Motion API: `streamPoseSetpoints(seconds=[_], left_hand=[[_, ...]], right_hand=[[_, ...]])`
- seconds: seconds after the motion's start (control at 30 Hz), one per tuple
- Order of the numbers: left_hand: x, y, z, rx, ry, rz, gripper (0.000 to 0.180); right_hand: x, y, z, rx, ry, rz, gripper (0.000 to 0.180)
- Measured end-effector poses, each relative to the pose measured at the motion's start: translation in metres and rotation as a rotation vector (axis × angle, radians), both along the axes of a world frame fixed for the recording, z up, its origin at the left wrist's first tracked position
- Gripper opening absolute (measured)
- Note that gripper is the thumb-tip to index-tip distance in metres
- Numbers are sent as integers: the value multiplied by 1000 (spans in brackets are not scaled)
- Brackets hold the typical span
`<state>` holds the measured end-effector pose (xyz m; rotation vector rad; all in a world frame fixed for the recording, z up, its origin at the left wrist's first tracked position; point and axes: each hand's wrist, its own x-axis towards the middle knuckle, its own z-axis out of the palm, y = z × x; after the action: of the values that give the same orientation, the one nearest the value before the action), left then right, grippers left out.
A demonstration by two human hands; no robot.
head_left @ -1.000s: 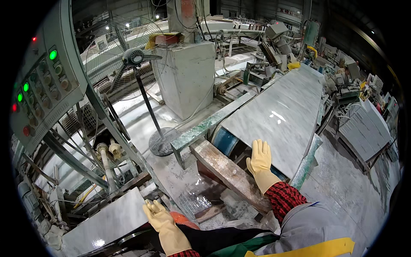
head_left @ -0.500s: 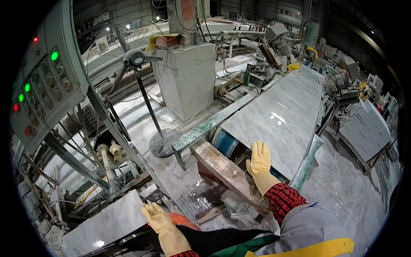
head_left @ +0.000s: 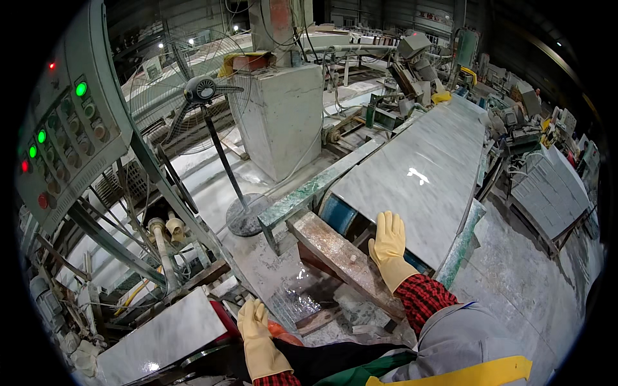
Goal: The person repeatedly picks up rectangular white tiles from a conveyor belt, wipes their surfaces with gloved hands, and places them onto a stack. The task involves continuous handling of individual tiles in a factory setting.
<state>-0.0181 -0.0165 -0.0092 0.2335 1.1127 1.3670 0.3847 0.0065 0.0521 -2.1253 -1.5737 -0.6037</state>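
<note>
My right hand [head_left: 389, 248], in a cream rubber glove, lies flat with its fingers stretched out on the near end of a wet, white-grey marbled stone slab [head_left: 418, 174]. This slab rests on a conveyor with a blue belt or roller [head_left: 337, 215] showing under its edge. My left hand [head_left: 257, 338], gloved alike, is at the lower left with loosely bent fingers and nothing visible in it. Just beyond its fingers lies the right end of another wet pale slab [head_left: 164, 338], with a red surface [head_left: 225, 321] showing beside that end.
A worn beam [head_left: 347, 264] crosses before the large slab, and a green-painted rail [head_left: 322, 183] runs along its left. Beyond stand a pedestal fan [head_left: 225, 154] and a concrete block [head_left: 280, 122]. A control panel [head_left: 71, 122] with lit buttons hangs at left; stacked grey pieces [head_left: 550, 186] stand at right.
My left hand has moved right, off the end of the left slab, and the red surface there has come into view. My right hand stays on the large slab.
</note>
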Motion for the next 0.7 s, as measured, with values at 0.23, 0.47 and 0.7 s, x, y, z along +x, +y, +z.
streamPoseSetpoints(seconds=[0.23,0.47,0.7], left_hand=[[-12,-5,-9,-70,105,-79,39],[-5,-3,-2,-125,121,-227,42],[0,-14,-6,-97,121,-156,35]], right_hand=[[-34,6,16,-35,118,157,65],[-112,-6,-63,-209,254,572,63],[-185,-40,-101,-637,333,891,38]])
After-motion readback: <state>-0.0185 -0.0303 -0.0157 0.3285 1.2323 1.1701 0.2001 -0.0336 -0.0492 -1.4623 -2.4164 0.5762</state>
